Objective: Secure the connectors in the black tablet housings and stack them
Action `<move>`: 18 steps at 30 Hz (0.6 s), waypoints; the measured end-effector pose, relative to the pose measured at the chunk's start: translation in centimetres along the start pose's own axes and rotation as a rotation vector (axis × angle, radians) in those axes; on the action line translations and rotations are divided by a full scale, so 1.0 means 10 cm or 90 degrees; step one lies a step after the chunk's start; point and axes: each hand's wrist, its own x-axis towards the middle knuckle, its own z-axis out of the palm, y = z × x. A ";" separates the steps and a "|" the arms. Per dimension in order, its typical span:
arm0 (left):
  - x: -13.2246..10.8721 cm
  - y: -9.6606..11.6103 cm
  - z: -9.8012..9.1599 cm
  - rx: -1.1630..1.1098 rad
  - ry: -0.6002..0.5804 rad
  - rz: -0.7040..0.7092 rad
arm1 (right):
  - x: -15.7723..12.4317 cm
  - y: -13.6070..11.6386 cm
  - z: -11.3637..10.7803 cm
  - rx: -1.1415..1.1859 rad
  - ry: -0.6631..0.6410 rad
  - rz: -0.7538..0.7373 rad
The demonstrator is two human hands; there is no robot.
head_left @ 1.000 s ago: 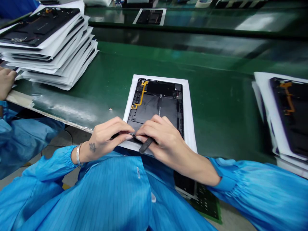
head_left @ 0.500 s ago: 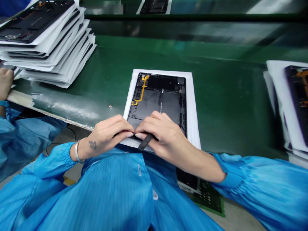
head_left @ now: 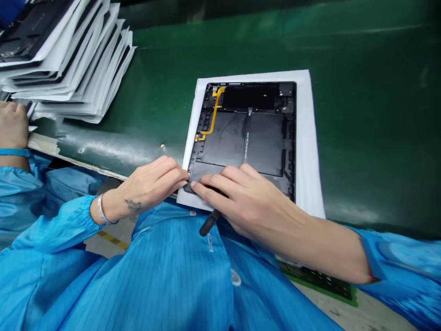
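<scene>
An opened tablet housing (head_left: 265,142) with dark battery cells and a yellow flex cable (head_left: 214,117) lies on a white sheet (head_left: 312,151). At its lower left corner, my left hand (head_left: 156,181) has thumb and fingers pinched together; whatever is between them is hidden. My right hand (head_left: 241,193) bends over the lower edge of the housing, its index finger and thumb at the same corner. Under its palm it keeps a black-handled tool (head_left: 210,223), handle pointing down toward my body; the tool's tip is covered by the hand.
A tall stack of housings with white sheets between (head_left: 82,69) stands at the left on the green bench (head_left: 365,115). A small light-coloured bit (head_left: 162,145) lies left of the sheet. Another person's hand (head_left: 14,126) rests at the left edge. A green-edged board (head_left: 320,282) shows below.
The view has shifted closer, so the housing appears larger. My right fingertips have moved from meeting the left ones to lying on the corner. The tool's handle hangs lower.
</scene>
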 end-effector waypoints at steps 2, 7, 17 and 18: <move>0.01 -0.01 -0.02 0.012 -0.024 0.014 | 0.00 -0.01 0.03 -0.017 -0.001 -0.003; 0.05 -0.02 -0.10 0.018 -0.074 0.042 | 0.01 -0.02 0.06 -0.020 -0.003 0.010; 0.09 -0.04 -0.17 0.039 -0.088 0.066 | 0.04 -0.05 0.07 -0.016 -0.015 0.020; 0.06 -0.04 -0.15 0.030 -0.070 0.052 | 0.04 -0.05 0.07 -0.015 -0.015 0.020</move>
